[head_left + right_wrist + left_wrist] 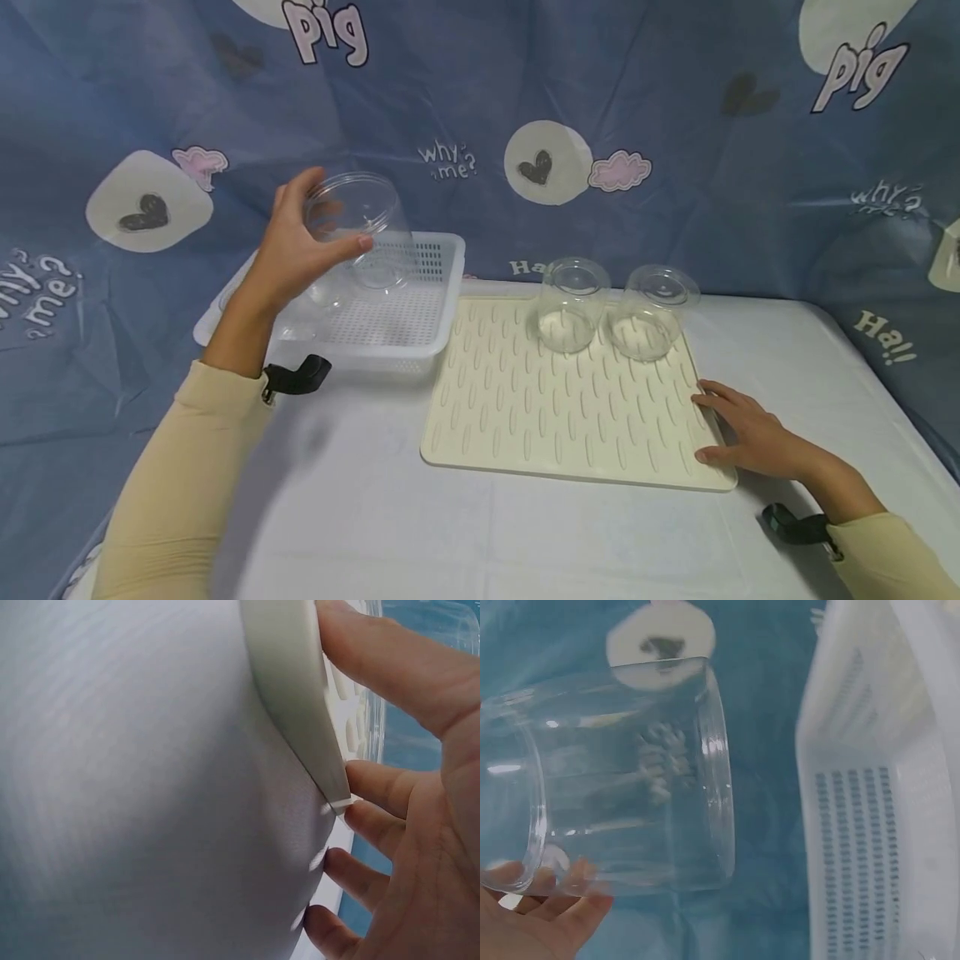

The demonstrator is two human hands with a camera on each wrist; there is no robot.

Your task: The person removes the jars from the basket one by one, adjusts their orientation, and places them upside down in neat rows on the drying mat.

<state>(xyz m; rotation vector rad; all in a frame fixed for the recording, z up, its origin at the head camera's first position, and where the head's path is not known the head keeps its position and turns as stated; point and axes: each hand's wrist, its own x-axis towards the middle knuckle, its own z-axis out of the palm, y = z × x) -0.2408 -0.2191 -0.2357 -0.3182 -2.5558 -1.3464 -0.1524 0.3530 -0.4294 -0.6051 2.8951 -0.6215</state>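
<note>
My left hand (300,237) grips a clear jar (363,208) in the air above the white basket (450,292), thumb on the near side. The left wrist view shows the jar (630,780) side-on, with fingers (577,919) curled against its lower edge. At the right edge of the cream ridged mat (540,417), my right hand (757,437) rests with fingers spread and holds nothing. Its fingertips touch the mat's rim and the cloth in the right wrist view. Two more clear jars (567,321) (647,325) stand side by side on the mat's far part.
Something clear (322,292) lies in the basket's left part, its shape hard to make out. White cloth (465,533) covers the table. Behind the basket and mat hangs a blue printed curtain (480,83).
</note>
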